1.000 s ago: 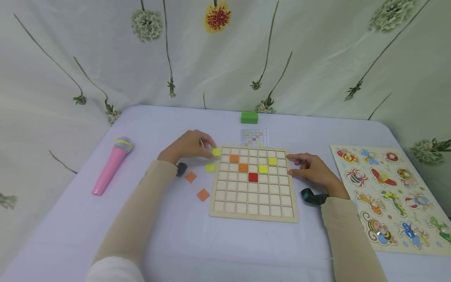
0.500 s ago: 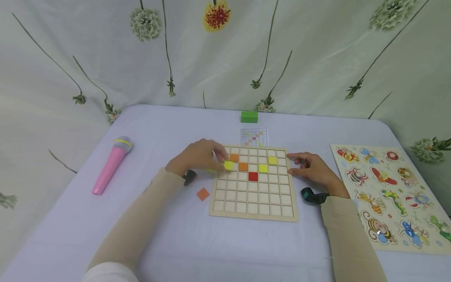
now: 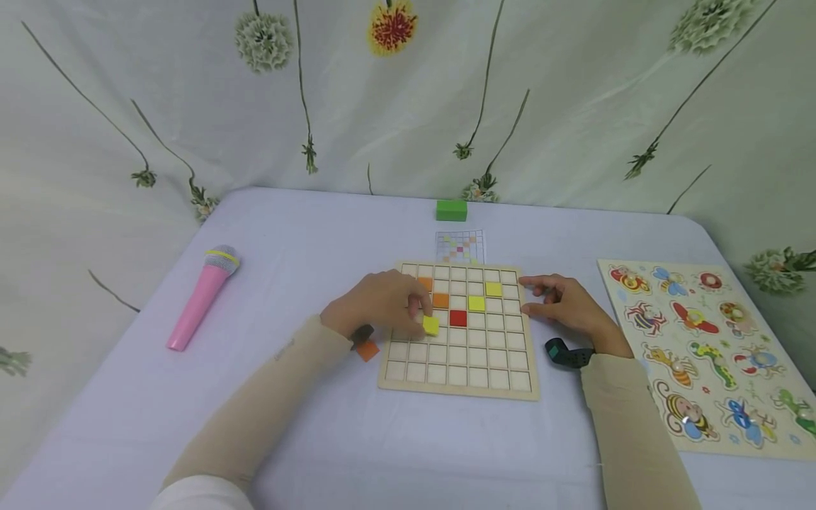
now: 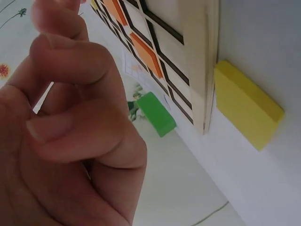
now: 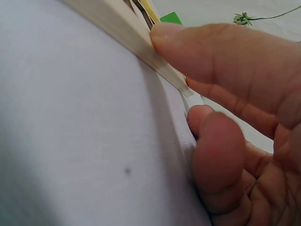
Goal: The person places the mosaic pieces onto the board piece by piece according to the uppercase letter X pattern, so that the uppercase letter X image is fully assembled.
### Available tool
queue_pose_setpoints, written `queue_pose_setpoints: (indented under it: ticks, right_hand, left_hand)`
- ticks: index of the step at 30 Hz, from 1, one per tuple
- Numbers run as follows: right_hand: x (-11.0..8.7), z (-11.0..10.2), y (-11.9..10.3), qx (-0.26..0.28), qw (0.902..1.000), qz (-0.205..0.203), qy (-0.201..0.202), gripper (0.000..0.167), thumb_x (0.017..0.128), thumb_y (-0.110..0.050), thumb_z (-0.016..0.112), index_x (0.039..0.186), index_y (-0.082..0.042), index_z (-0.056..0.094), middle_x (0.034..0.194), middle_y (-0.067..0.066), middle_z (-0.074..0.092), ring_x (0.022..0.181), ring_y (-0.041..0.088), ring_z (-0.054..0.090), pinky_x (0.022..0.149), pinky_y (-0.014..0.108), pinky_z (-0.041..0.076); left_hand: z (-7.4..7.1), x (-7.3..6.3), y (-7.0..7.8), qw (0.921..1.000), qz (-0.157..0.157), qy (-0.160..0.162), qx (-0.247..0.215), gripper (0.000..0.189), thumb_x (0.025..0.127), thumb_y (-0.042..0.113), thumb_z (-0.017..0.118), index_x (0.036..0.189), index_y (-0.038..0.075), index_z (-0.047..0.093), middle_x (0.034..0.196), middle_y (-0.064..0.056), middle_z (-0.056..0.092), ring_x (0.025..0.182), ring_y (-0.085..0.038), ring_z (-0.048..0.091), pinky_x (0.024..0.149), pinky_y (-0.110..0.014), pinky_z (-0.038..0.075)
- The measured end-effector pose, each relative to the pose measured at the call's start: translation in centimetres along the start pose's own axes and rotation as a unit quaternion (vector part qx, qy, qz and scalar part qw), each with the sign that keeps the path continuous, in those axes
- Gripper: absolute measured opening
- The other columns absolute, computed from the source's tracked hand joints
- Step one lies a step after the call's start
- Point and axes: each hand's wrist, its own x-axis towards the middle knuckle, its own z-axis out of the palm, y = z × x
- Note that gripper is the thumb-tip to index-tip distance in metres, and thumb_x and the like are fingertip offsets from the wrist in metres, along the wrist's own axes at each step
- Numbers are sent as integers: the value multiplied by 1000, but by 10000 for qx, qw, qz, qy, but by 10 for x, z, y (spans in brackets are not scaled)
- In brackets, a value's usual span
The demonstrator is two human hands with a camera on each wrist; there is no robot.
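Note:
My left hand (image 3: 385,303) pinches a yellow square tile (image 3: 431,326) over the left part of the wooden grid board (image 3: 459,394); whether the tile touches the board, I cannot tell. Set in the grid are an orange tile (image 3: 440,301) and another partly covered one, a red tile (image 3: 457,318), and two yellow tiles, the nearer one (image 3: 476,304) beside the red. My right hand (image 3: 570,308) touches the board's right edge with thumb and fingertips. In the left wrist view a loose yellow tile (image 4: 247,106) lies beside the board; my left hand hides it in the head view.
A loose orange tile (image 3: 367,350) lies left of the board, partly under my left wrist. Behind the board are a printed pattern card (image 3: 460,246) and a green block (image 3: 451,210). A pink toy microphone (image 3: 202,297) lies left, an insect puzzle board (image 3: 701,354) right.
My left hand has carried the yellow tile from beside the board's upper left edge rightward and nearer to me, over the grid. My right hand has stayed at the board's edge.

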Motion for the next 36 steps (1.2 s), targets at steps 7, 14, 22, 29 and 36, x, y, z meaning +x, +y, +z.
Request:
queue_pose_setpoints:
  ticks: [7, 14, 22, 29, 36]
  right_hand:
    - [0, 0, 0, -23, 10000, -48, -16, 55, 94, -8, 83, 144, 6, 64, 114, 16, 57, 82, 21, 48, 66, 26, 44]
    - [0, 1, -1, -39, 10000, -63, -10, 55, 94, -8, 83, 143, 6, 64, 114, 16, 57, 81, 20, 49, 66, 26, 44]
    - [1, 1, -3, -70, 10000, -1, -18, 55, 94, -9, 83, 144, 4, 64, 114, 14, 56, 79, 20, 49, 67, 27, 42]
    - [0, 0, -3, -84, 10000, 17, -6, 55, 94, -8, 82, 144, 5, 64, 114, 15, 56, 80, 21, 49, 66, 26, 43]
    - [-1, -2, -4, -105, 9999, -13, -18, 55, 95, -10, 82, 145, 5, 64, 114, 15, 55, 79, 20, 49, 67, 27, 43]
  left_hand:
    - [5, -2, 12, 9992, 120, -74, 364, 20, 83, 24, 91, 95, 28, 76, 83, 10, 65, 91, -13, 59, 82, -34, 48]
    - [8, -1, 16, 9984, 213, -69, 521, 20, 83, 25, 92, 94, 27, 75, 81, 11, 64, 86, -11, 59, 80, -34, 48]
    - [10, -3, 17, 9989, 237, -29, 395, 19, 84, 24, 91, 95, 26, 76, 81, 10, 64, 90, -12, 58, 81, -34, 48]
    - [8, -9, 15, 9991, 287, 50, 300, 25, 86, 27, 88, 108, 25, 76, 83, 12, 65, 89, -12, 58, 77, -32, 47]
    - [-1, -28, -2, 9961, 536, 520, -462, 26, 96, 24, 81, 122, 22, 77, 102, 7, 67, 81, -16, 56, 73, -32, 47]
